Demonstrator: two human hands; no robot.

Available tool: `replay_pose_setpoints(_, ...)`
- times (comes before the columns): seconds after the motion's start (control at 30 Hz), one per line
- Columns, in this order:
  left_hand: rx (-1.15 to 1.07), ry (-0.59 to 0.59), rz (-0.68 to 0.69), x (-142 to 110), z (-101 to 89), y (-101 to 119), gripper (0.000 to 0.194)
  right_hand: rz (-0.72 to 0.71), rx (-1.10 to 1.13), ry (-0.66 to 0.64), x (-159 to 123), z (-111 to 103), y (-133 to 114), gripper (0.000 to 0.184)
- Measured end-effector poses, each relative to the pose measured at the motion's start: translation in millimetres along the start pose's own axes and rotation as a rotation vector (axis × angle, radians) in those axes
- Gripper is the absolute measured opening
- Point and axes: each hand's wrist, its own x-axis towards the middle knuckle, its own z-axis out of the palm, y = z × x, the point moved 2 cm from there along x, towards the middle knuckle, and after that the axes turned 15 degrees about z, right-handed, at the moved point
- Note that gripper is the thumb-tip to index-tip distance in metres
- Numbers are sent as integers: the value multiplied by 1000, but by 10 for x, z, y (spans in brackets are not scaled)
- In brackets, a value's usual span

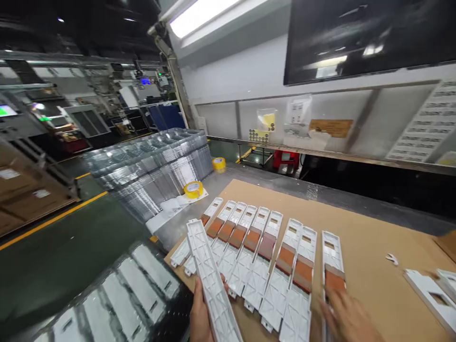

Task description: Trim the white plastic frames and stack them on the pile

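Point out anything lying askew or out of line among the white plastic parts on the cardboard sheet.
Most long white plastic housings lie in a neat side-by-side row. A small white plastic fragment sits alone on the brown cardboard sheet, apart from the row. The left hand holds one white housing slanted across the row's left end.

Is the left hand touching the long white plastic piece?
Touching. The head view shows the left hand wrapped around the long white plastic piece, lifted above the others.
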Motion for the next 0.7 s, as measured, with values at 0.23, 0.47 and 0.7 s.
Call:
replay_pose_setpoints(0.23, 94, 64, 59, 429, -30, 322, 35, -257, 25, -312, 1153, 736, -1884, 18)
replay_pose_setpoints(0.47, 94, 57, 177, 1075, -134, 824, 35, -250, -62, -403, 1704, 1412, -3016, 31)
replay_pose_setpoints(0.7, 39, 31, 134, 1461, -137, 632, 44, -188, -301, -441, 1703, 1730, -2936, 57)
